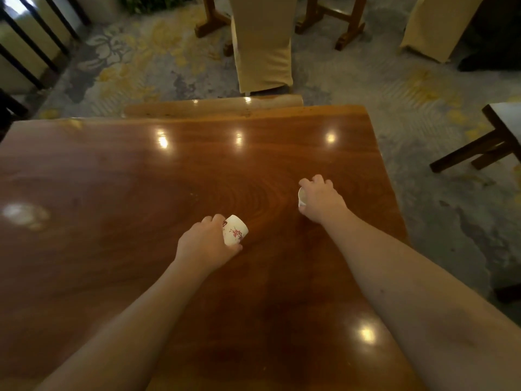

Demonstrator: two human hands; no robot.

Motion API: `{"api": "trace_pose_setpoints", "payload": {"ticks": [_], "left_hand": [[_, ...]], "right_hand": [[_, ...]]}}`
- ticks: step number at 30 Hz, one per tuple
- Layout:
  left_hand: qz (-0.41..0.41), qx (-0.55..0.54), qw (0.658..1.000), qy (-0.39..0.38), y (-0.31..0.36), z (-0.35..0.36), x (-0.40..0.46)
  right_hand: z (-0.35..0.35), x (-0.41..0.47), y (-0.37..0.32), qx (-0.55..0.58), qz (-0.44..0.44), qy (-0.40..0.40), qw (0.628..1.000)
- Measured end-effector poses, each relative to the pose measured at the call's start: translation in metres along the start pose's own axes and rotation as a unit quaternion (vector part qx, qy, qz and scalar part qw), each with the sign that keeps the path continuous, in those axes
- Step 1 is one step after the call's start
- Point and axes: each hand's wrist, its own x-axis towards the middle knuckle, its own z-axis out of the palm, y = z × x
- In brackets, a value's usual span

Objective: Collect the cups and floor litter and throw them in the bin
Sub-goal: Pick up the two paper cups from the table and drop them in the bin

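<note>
Two white paper cups are over the glossy wooden table [112, 193]. My left hand [204, 245] grips one cup [235, 230], which has a red flower print and is tipped on its side with its base pointing right. My right hand [321, 198] is wrapped around the second cup [301, 197] near the table's right side; only its rim and a strip of its wall show past my fingers. No bin is in view.
A chair in a beige cover [263, 46] stands beyond the table's far edge, with a wooden bench [214, 104] against that edge. A second covered chair [434, 26] and a dark side table [499, 136] stand on the patterned carpet [423, 108] at the right.
</note>
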Motion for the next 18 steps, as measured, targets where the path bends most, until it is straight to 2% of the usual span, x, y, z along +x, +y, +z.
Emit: {"api": "trace_pose_setpoints", "payload": {"ticks": [9, 18], "left_hand": [[-0.006, -0.009, 1.0, 0.009, -0.035, -0.007, -0.033], [0.032, -0.037, 0.998, 0.039, -0.112, -0.028, -0.11]], "right_hand": [[0.006, -0.055, -0.035, 0.006, -0.034, 0.029, 0.999], [0.019, -0.187, -0.119, -0.005, -0.041, 0.062, 0.997]]}}
